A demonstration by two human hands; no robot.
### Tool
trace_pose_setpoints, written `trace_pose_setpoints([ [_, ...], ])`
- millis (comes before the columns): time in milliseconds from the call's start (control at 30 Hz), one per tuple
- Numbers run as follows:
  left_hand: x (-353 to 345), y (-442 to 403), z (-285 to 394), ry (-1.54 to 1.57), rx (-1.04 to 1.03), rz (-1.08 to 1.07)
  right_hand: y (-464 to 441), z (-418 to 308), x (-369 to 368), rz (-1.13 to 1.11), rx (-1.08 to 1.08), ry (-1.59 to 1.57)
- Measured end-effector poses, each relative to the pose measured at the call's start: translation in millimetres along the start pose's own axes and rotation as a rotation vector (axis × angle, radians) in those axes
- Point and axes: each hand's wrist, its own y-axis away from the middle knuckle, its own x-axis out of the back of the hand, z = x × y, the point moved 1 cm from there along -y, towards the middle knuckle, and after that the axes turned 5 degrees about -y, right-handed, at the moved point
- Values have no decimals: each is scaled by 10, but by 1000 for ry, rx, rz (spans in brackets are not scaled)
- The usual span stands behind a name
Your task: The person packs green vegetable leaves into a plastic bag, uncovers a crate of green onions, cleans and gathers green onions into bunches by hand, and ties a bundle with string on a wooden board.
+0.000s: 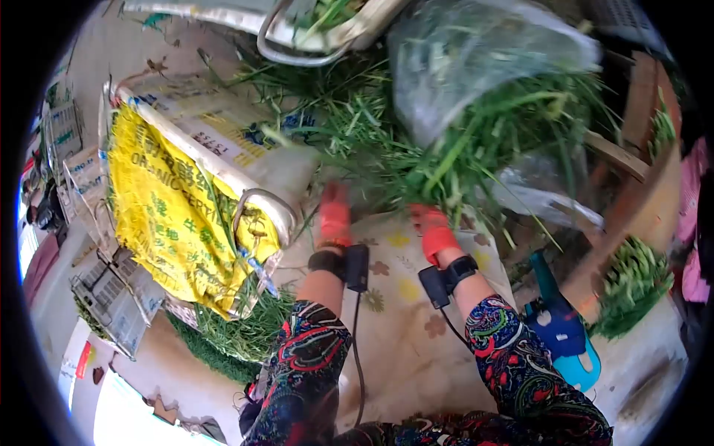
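My left hand (334,214), in a red glove, is smeared by motion above the flower-patterned cloth (394,312); its fingers do not show clearly. To its right, my right hand (435,232), also in a red glove, touches the lower edge of a heap of long green grass (454,167). Blades partly cover its fingers, and I cannot tell whether they grip any. Behind the grass stands a clear plastic bag (476,67). More cut grass (357,123) lies loose ahead of both hands. Black straps with small boxes are on both wrists.
A yellow printed sack (175,215) hangs over a white-edged container with a metal handle at left. A second handled container (305,33) is at the top. At right are a wooden board (617,154), a blue-and-teal tool (561,338) and a green bundle (632,290).
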Motion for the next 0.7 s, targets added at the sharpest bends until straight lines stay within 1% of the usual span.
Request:
trace_pose_setpoints([
  [33, -92, -204, 65, 244, -89, 75, -258, 433, 126, 80, 89, 74],
  [67, -163, -370, 238, 227, -180, 80, -348, 605, 204, 224, -24, 43],
  [100, -262, -569, 341, 206, -268, 74, -459, 723, 311, 302, -62, 79],
  [167, -580, -1162, 337, 114, -288, 206, -700, 880, 459, 342, -70, 171],
  [200, -665, -1365, 535, 38, -275, 309, -809, 943, 489, 341, -63, 207],
  [267, -700, -1796, 746, 71, -569, 457, -992, 1088, 522, 334, -56, 257],
  [333, -623, -2460, 821, -283, -356, 649, -1070, 1154, 543, 318, -67, 285],
  [367, -566, -2429, 1086, -547, -162, 733, -1035, 1193, 536, 307, -76, 293],
  [433, -512, -2803, 926, -529, -290, 657, -963, 1236, 496, 279, -91, 306],
  [500, -633, -2746, 887, -721, -336, 524, -930, 1304, 448, 255, -101, 308],
  [533, -775, -2625, 787, -740, -513, 378, -964, 1322, 436, 246, -104, 318],
  [567, -1003, -2497, 666, -976, -562, 372, -974, 1338, 407, 235, -106, 324],
  [600, -1191, -2281, 424, -1028, -789, 541, -990, 1334, 381, 220, -104, 334],
  [633, -1306, -2180, 294, -781, -722, 249, -1012, 1317, 343, 207, -100, 350],
  [667, -1384, -1986, 148, -970, -650, 0, -1019, 1247, 304, 186, -95, 367],
  [700, -1462, -1616, -14, -469, -427, -137, -1000, 1300, 282, 176, -90, 388],
])
